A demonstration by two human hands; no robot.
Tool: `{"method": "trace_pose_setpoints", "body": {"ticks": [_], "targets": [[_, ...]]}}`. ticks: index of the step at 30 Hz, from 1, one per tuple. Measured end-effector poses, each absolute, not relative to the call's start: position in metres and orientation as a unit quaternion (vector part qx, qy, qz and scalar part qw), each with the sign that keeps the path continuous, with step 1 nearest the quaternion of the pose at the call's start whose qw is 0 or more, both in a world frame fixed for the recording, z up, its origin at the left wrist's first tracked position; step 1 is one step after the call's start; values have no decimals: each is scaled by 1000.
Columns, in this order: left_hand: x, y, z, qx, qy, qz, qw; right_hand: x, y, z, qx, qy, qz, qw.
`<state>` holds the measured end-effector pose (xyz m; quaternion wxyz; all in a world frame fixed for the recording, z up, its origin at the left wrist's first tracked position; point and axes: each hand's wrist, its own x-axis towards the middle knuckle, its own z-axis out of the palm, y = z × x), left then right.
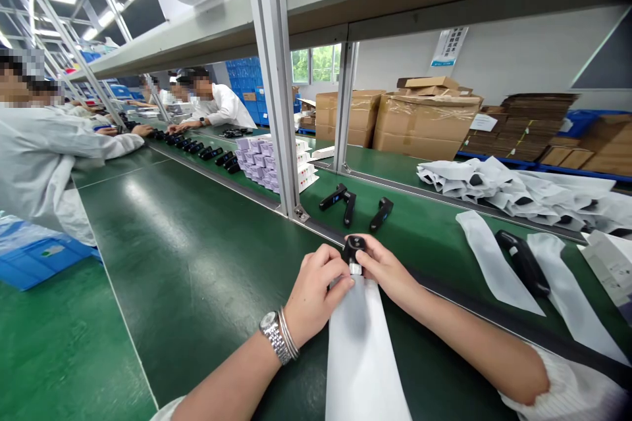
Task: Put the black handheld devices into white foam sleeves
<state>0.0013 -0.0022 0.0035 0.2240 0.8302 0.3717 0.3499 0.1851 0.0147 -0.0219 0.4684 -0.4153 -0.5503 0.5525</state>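
My left hand (313,293) pinches the open top edge of a long white sleeve bag (360,355) that lies on the green belt. My right hand (385,270) grips a small black device (353,248) at the bag's mouth, its lower end just inside the bag. A watch and bracelets sit on my left wrist. Three more black devices (345,200) lie on the green table beyond my hands. To the right, another black device (523,263) rests between flat white bags (494,263).
An aluminium post (276,79) rises just behind my hands. Stacked small boxes (269,161) stand left of it. A heap of filled white bags (518,191) lies at right. Cardboard cartons (424,118) stand behind. Co-workers in white coats (44,151) sit at left, near a blue crate (29,263).
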Motion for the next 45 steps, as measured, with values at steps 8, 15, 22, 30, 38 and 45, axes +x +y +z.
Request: {"method": "trace_pose_setpoints", "body": {"ticks": [8,15,22,30,38,45], "targets": [[-1,-2,3,773,381,436,260,177,2,-17,-339,-701,518,355],[-2,4,4,745,414,446,273,176,-6,-3,-370,-542,647,390],[-4,5,-2,784,497,297,224,232,37,9,-545,-580,347,496],[-3,5,-6,807,499,222,224,287,63,-3,-654,-674,-119,323],[-6,6,2,820,482,208,228,329,80,-3,-636,-672,-315,212],[-3,6,-4,845,445,219,200,302,92,-11,-682,-685,-167,196]]}}
